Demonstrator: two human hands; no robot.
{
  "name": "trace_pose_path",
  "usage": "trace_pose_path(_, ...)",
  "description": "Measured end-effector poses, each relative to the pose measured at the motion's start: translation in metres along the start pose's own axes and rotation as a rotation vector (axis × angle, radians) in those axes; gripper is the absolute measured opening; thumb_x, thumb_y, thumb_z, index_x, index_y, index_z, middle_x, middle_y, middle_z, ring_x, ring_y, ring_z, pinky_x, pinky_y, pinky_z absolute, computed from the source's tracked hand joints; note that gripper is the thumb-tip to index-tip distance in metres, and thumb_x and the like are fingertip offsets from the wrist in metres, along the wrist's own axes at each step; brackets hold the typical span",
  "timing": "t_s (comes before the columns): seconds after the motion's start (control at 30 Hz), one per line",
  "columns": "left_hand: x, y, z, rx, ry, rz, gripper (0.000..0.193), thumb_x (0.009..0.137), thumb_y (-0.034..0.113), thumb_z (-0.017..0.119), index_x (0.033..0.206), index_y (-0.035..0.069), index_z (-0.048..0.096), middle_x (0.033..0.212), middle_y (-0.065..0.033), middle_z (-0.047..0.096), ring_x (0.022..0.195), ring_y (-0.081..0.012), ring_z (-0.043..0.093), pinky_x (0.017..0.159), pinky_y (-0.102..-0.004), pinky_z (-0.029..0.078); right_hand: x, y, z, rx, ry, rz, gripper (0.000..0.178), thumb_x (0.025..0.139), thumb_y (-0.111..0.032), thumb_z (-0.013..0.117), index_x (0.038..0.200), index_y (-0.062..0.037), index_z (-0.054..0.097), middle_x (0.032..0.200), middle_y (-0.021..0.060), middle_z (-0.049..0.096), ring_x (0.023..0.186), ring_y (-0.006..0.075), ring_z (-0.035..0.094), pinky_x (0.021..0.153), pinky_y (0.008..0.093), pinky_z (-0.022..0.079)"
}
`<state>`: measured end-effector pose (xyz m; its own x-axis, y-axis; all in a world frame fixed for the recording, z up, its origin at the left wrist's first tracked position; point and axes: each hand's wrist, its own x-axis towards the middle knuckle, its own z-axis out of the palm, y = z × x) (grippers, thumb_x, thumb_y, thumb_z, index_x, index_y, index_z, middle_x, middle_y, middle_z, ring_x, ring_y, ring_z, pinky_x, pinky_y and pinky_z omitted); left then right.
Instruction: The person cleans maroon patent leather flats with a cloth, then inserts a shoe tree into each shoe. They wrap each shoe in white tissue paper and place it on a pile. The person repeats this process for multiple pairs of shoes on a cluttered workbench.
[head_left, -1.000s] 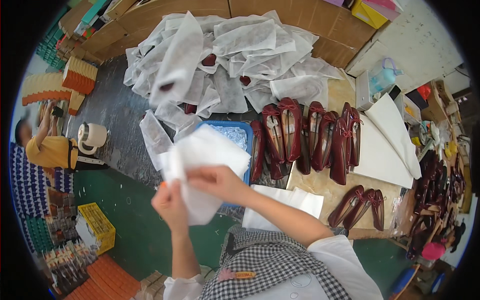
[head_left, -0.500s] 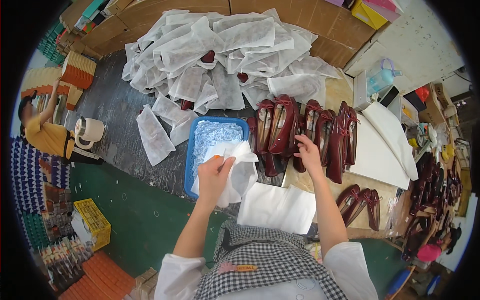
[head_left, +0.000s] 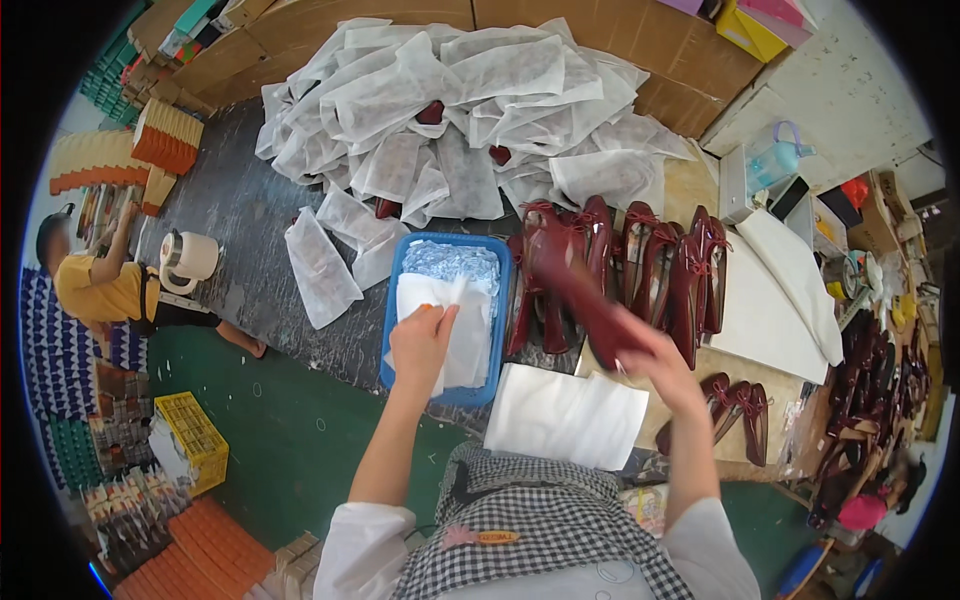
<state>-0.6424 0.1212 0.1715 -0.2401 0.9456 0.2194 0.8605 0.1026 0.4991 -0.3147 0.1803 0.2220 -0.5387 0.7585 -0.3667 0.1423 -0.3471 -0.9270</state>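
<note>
My left hand (head_left: 420, 348) pinches a thin white non-woven bag (head_left: 468, 350) over the blue basket (head_left: 504, 300). Small clear-blue packets (head_left: 450, 262) fill that basket. In my right hand (head_left: 662, 368) is a dark red flat shoe (head_left: 585, 290), smeared by motion and held by one end above the table. Behind it stands a row of matching red shoes with bows (head_left: 687, 290). A stack of flat white bags (head_left: 565, 415) lies at the table's near edge, between my forearms.
White bags with shoes inside form a big heap (head_left: 400, 100) at the back. More red shoes (head_left: 742, 415) lie at the near right, beside a white sheet (head_left: 770, 290). A cream pot-like container (head_left: 190, 257) stands far left, near a person in yellow (head_left: 95, 290).
My right hand has taken a red shoe from the row and drawn it toward me, to the right. My left hand holds the white bag, now lower over the basket.
</note>
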Motion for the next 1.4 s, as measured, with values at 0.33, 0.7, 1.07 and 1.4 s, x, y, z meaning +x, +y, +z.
trace_pose_path(0.33, -0.033, 0.098, -0.049, -0.392, -0.036, 0.063, 0.034, 0.075, 0.010, 0.073, 0.055, 0.003, 0.045, 0.053, -0.0105, 0.045, 0.041, -0.0216, 0.041, 0.042, -0.0331, 0.033, 0.061, -0.008, 0.103, 0.780, 0.259, -0.112, 0.050, 0.091, -0.009, 0.054, 0.137, -0.0033, 0.035, 0.128, 0.0087, 0.051, 0.116, 0.0189, 0.051, 0.097, 0.0335, 0.042)
trace_pose_path(0.7, -0.037, 0.039, -0.039, -0.782, 0.063, -0.503, 0.027, 0.085, 0.006, 0.062, 0.064, -0.003, 0.047, 0.058, 0.0034, 0.038, 0.057, -0.0030, 0.033, 0.048, -0.0241, 0.026, 0.081, 0.066, 0.070, 0.063, 0.093, -0.044, 0.020, 0.083, -0.014, 0.067, 0.095, 0.0023, 0.067, 0.086, 0.0113, 0.069, 0.079, 0.0110, 0.064, 0.071, 0.0254, 0.050)
trace_pose_path(1.07, 0.004, 0.009, -0.015, -0.075, -0.050, -0.026, 0.033, 0.084, 0.018, 0.065, 0.060, 0.000, 0.050, 0.058, -0.0137, 0.048, 0.049, -0.0309, 0.047, 0.046, -0.0381, 0.035, 0.063, 0.024, 0.008, 0.024, 0.028, 0.041, 0.056, 0.085, -0.018, 0.063, 0.135, -0.0036, 0.044, 0.116, 0.0092, 0.061, 0.103, 0.0196, 0.058, 0.087, 0.0312, 0.046)
trace_pose_path(1.4, -0.031, 0.108, -0.046, -0.434, -0.105, -0.014, 0.032, 0.079, 0.007, 0.068, 0.056, 0.001, 0.046, 0.052, -0.0104, 0.041, 0.043, -0.0196, 0.038, 0.043, -0.0328, 0.031, 0.075, 0.003, 0.109, 0.684, 0.315, -0.208, 0.056, 0.091, -0.014, 0.057, 0.141, -0.0045, 0.034, 0.122, 0.0062, 0.054, 0.101, 0.0110, 0.055, 0.085, 0.0237, 0.046)
